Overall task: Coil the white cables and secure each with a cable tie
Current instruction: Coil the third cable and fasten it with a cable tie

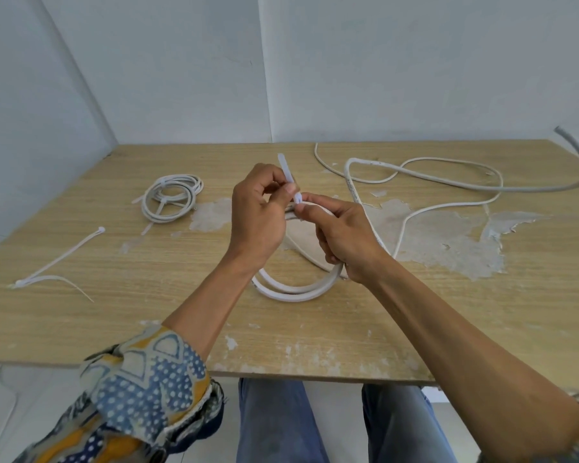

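The left grip is pinching the cable tie. The right grip is grasping the white coil over the bench.

Table top is shown in light wood-grain veneer, matt, with rough pale patches where the facing is peeled. The white cable is sheathed in smooth, faintly glossy plastic, and the cable tie is of translucent white plastic. Sleeve: printed cloth. Trousers: blue denim. Wall: matt paint.
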